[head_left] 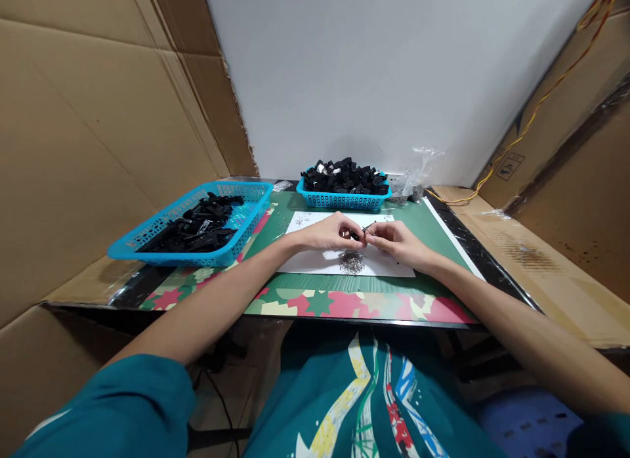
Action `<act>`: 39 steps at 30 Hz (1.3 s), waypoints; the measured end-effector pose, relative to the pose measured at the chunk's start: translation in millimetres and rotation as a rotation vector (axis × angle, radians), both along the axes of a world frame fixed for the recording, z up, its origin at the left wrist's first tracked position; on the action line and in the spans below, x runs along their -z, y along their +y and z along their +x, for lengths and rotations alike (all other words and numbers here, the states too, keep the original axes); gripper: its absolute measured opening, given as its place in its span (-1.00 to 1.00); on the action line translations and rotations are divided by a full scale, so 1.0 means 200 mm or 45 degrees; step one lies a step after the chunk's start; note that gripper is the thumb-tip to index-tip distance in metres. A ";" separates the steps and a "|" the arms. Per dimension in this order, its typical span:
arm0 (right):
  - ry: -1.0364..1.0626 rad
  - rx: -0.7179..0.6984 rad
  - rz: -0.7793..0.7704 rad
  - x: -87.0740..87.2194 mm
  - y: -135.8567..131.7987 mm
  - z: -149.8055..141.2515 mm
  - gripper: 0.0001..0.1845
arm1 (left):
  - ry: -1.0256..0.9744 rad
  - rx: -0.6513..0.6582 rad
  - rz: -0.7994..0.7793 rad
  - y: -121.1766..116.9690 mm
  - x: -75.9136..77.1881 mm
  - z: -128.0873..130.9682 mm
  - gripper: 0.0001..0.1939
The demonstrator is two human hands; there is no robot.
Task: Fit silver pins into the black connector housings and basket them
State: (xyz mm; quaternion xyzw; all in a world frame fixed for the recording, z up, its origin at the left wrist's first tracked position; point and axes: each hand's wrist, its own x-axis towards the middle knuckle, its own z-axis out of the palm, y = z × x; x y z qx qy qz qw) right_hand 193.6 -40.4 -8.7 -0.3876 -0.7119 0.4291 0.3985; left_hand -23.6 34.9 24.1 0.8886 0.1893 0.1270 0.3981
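Over a white sheet (pixel 310 262), my left hand (pixel 332 233) is closed around a small black plastic part (pixel 353 235), mostly hidden by the fingers. My right hand (pixel 394 240) meets it fingertip to fingertip, with thumb and forefinger pinched at the part's right end. Whatever sits in that pinch is too small to name. Just below both hands lies a pile of tiny metal pieces (pixel 351 262) on the sheet. A few small dark bits (pixel 302 218) are scattered at the sheet's far left corner.
A blue basket (pixel 344 201) heaped with black parts stands at the back. To the left is a larger blue tray (pixel 172 256) holding black plastic pieces. A clear plastic bag (pixel 416 176) rests beside the back basket. Cardboard walls (pixel 98 117) flank the table; a yellow cable (pixel 534 117) hangs right.
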 end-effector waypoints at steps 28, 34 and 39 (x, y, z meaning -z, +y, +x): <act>-0.597 0.345 0.698 0.08 -0.02 0.03 -0.86 | 0.024 -0.022 -0.118 0.04 0.01 -0.01 -0.72; -0.362 0.270 0.588 0.04 -0.04 0.02 -0.76 | 0.091 -0.031 -0.005 0.04 0.02 -0.02 -0.66; -0.212 0.256 0.402 0.01 -0.04 0.02 -0.72 | 0.077 -0.035 0.064 0.03 0.02 -0.02 -0.66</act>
